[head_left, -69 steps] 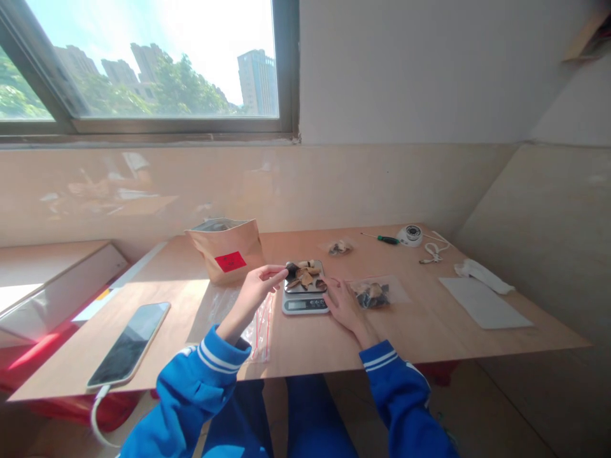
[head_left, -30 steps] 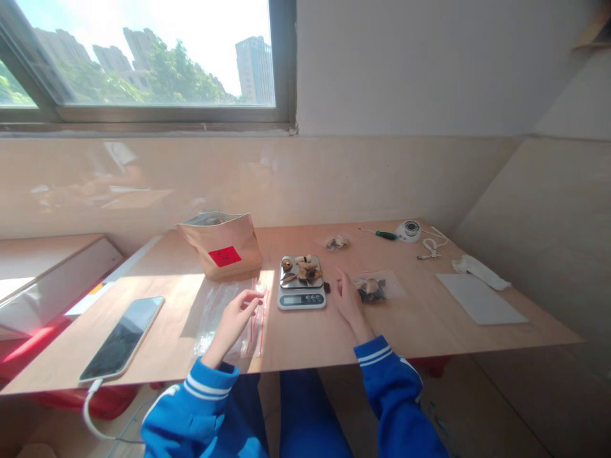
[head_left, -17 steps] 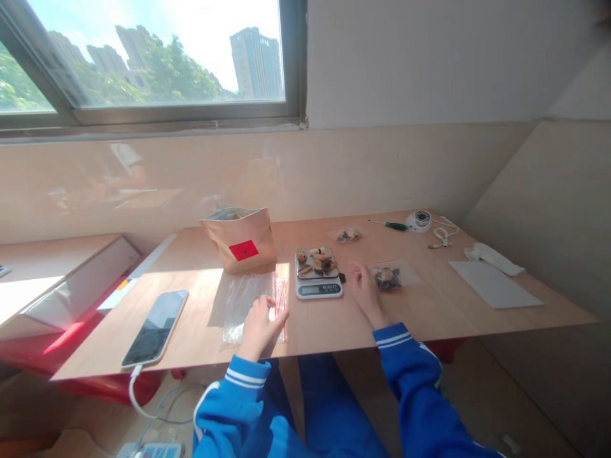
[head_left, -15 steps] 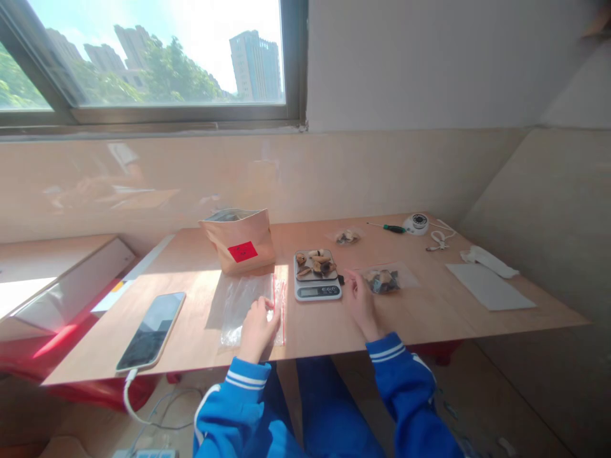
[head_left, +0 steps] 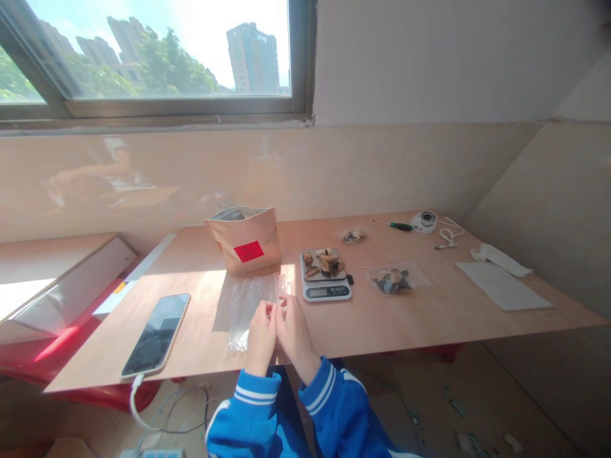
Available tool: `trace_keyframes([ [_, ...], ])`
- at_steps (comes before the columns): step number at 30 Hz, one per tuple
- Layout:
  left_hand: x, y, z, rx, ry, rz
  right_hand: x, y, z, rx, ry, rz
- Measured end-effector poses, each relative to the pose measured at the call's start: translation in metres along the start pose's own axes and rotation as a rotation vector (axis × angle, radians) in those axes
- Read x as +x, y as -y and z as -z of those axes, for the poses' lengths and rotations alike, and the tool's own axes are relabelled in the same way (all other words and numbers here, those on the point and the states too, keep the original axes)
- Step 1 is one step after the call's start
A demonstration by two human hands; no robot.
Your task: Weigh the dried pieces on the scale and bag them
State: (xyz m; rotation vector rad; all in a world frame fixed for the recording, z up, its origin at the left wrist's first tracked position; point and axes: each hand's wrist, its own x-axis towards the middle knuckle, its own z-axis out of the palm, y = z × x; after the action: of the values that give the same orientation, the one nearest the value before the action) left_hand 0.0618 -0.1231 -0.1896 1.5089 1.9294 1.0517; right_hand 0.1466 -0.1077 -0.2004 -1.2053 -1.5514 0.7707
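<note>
Hands meet at the near edge of a wooden table (head_left: 429, 318) below a window (head_left: 157, 51). A clear plastic bag (head_left: 248, 299) is pinched at its edge by the left hand (head_left: 261, 334) and the right hand (head_left: 292, 331), fingers closed on it. Just beyond the right hand stands a scale (head_left: 325, 275); a phone (head_left: 156, 333) lies left of the left hand.

head view looks forward-down over the table (head_left: 429, 318), moderately near.
</note>
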Motion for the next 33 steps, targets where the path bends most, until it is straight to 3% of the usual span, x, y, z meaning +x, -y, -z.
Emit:
trace_keyframes([
  [3, -0.006, -0.005, 0.0, -0.085, -0.125, -0.022, -0.002, 0.003, 0.004, -0.039, 0.011, -0.05],
  [6, -0.01, -0.009, -0.002, -0.092, -0.228, -0.142, -0.002, 0.011, 0.008, -0.049, -0.003, -0.086],
  [10, -0.013, -0.015, -0.003, -0.098, -0.318, -0.289, 0.006, 0.018, 0.012, 0.203, 0.049, -0.121],
  [13, -0.016, -0.021, -0.002, -0.148, -0.369, -0.254, 0.016, 0.016, 0.015, 0.388, 0.105, -0.133],
  [17, -0.018, -0.024, -0.001, -0.214, -0.39, -0.155, 0.02, 0.008, 0.013, 0.485, 0.194, -0.145],
  [20, -0.018, -0.022, -0.002, -0.263, -0.392, -0.066, 0.017, 0.004, 0.011, 0.411, 0.087, -0.121],
  [23, -0.014, -0.021, -0.005, -0.318, -0.337, -0.061, 0.018, 0.007, 0.012, 0.365, -0.001, -0.105],
  [28, -0.007, -0.024, -0.001, -0.379, -0.307, -0.089, 0.028, 0.02, 0.014, 0.674, 0.245, -0.228],
  [33, -0.007, -0.026, 0.007, -0.266, -0.293, -0.071, 0.027, 0.022, 0.014, 0.77, 0.238, -0.263],
])
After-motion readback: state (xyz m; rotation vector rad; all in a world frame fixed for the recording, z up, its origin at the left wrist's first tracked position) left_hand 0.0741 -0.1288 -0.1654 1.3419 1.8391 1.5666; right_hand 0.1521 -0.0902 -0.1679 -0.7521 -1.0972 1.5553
